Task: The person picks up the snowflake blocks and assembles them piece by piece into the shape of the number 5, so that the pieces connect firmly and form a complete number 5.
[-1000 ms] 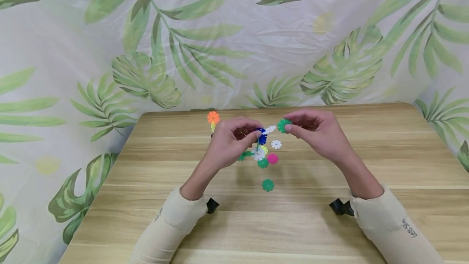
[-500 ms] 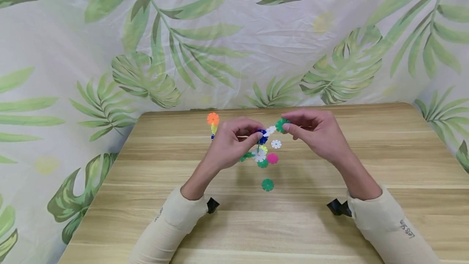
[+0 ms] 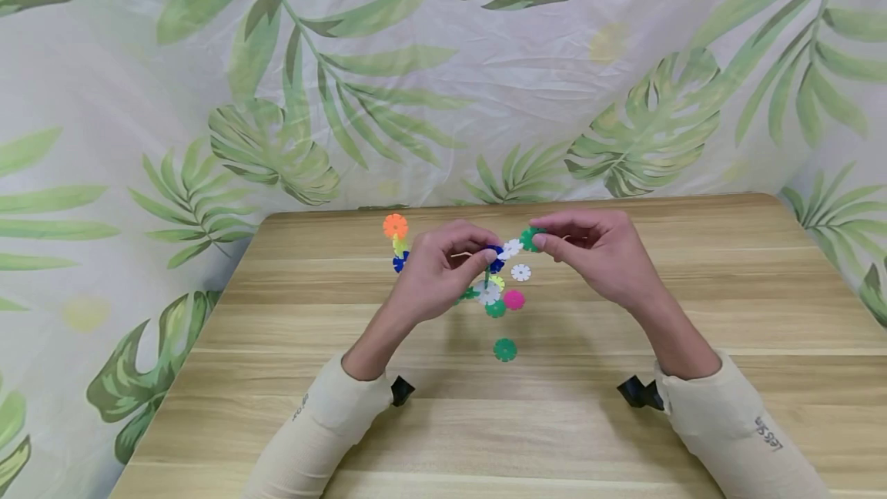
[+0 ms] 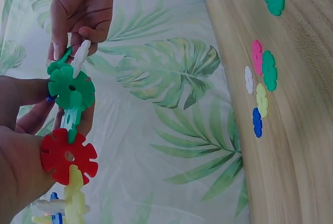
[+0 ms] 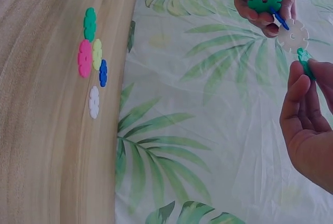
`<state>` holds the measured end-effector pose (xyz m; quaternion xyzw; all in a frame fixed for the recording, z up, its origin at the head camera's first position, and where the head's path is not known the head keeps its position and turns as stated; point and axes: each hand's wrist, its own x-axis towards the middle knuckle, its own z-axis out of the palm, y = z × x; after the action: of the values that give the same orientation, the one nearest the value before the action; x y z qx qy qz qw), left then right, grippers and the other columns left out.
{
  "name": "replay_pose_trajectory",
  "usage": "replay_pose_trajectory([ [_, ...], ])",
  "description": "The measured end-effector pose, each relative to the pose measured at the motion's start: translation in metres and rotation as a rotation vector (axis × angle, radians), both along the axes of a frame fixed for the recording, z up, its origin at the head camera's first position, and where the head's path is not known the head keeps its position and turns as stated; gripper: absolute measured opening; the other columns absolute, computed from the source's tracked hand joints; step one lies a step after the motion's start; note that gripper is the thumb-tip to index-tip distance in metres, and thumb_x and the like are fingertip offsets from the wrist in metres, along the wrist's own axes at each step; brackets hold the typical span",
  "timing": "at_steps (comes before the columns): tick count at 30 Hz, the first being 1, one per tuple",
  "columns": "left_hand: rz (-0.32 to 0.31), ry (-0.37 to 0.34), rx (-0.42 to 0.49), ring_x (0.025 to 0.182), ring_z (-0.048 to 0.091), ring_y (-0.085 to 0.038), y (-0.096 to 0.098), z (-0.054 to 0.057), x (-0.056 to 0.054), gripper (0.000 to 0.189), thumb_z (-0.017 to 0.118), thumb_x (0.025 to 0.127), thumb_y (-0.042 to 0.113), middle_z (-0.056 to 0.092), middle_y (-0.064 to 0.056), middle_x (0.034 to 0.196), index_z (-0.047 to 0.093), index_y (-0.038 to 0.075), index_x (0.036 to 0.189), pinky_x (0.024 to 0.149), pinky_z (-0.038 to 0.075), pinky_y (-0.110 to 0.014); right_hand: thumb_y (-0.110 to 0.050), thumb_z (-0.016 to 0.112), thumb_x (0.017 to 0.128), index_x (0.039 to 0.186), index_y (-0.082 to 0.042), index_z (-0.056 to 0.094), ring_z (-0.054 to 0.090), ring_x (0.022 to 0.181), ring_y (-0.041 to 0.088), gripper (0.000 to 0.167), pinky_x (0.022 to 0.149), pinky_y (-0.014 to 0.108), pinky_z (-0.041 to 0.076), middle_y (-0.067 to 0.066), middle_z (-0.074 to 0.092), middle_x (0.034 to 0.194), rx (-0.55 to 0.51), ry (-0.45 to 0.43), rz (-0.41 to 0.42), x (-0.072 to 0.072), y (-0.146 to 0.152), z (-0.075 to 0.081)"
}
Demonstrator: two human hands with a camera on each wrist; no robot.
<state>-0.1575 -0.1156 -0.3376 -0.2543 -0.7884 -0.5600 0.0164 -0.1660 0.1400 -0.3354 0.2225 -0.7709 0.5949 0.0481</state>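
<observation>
My left hand [image 3: 443, 268] pinches a chain of interlocked notched plastic discs above the table, thumb on a blue disc [image 3: 497, 262]. From that blue disc a white disc [image 3: 511, 249] sticks out to the right. Between thumb and fingers, my right hand [image 3: 599, 256] pinches a green disc [image 3: 530, 239]; its edge meets the white disc's rim in the right wrist view. The left wrist view shows more of the chain: a green disc [image 4: 72, 87], a red disc [image 4: 69, 156] and a pale yellow disc [image 4: 75, 198]. An orange disc [image 3: 395, 226] shows beyond my left hand.
Loose discs lie on the wooden table [image 3: 554, 437] below the hands: green [image 3: 505, 349], pink [image 3: 514, 299], white [image 3: 521, 272], plus yellow [image 4: 261, 100] and blue [image 4: 257, 122] in the left wrist view. A leaf-patterned cloth [image 3: 443, 114] hangs behind the table's back edge.
My right hand has moved slightly left, bringing the green disc up to the white disc. The orange end of the chain has shifted a little left, and more of a blue disc shows there.
</observation>
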Motion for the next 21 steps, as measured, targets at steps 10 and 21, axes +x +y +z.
replay_pose_trajectory([
  [10,-0.016,-0.011,-0.001,0.096,0.077,-0.027,0.0000,0.0021,0.0014,0.010,0.071,0.102,0.002,0.076,-0.012,0.109,0.078,0.001,0.110,0.090,0.066,-0.030,-0.007,0.078,0.099,0.118,-0.001,0.080,0.076,0.085,0.008,0.020,0.076,0.022,0.063,-0.015,0.079,0.104,-0.015,-0.002,-0.010,0.0011,-0.0008,0.0005],
  [21,-0.014,-0.021,0.004,0.095,0.078,-0.018,-0.0001,-0.0003,-0.0010,0.010,0.074,0.100,0.004,0.078,-0.011,0.108,0.080,0.003,0.109,0.091,0.066,-0.029,-0.006,0.078,0.098,0.119,-0.001,0.080,0.074,0.083,0.009,0.021,0.074,0.022,0.062,-0.015,0.079,0.105,-0.025,-0.001,0.002,0.0018,-0.0026,-0.0010],
])
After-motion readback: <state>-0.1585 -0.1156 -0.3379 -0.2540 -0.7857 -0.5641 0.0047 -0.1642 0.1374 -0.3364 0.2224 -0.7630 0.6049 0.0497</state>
